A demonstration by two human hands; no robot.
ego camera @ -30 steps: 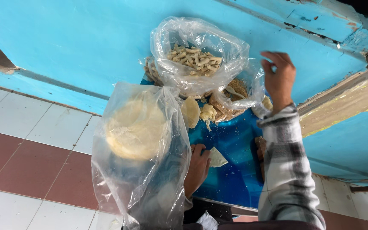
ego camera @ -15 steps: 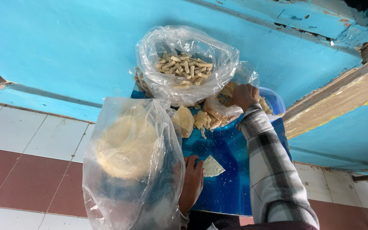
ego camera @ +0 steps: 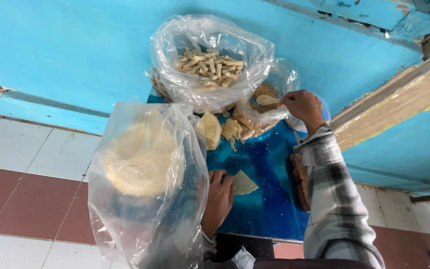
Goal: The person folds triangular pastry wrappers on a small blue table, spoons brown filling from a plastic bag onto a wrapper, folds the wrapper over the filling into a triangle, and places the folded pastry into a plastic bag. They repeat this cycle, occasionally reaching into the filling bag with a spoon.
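Head view showed me both hands over a blue desk (ego camera: pixel 269 199) set against a turquoise wall (ego camera: pixel 75 50). My right hand (ego camera: pixel 302 107) was pinched shut on the handle of a pale spoon (ego camera: pixel 267 100), whose bowl hung over the brown filling (ego camera: pixel 265 92) inside a small clear bag (ego camera: pixel 274 94) at the far side of the desk. My left hand (ego camera: pixel 218 199) lay near me, fingers resting on the edge of a folded triangular dough piece (ego camera: pixel 243 183) that sat flat on the desk; I could not tell whether those fingers actually gripped it or only pressed on it. The two hands were well apart, the right one farther and to the right. Left of the left hand stood a large clear bag (ego camera: pixel 145 184) holding a stack of round flat dough sheets (ego camera: pixel 138 159). At the far edge sat another clear bag (ego camera: pixel 210 60) filled with small rolled pastries (ego camera: pixel 210 67). Between that bag and the triangle lay a few loose folded dough pieces (ego camera: pixel 220 129). A checked sleeve (ego camera: pixel 334 199) covered my right arm.
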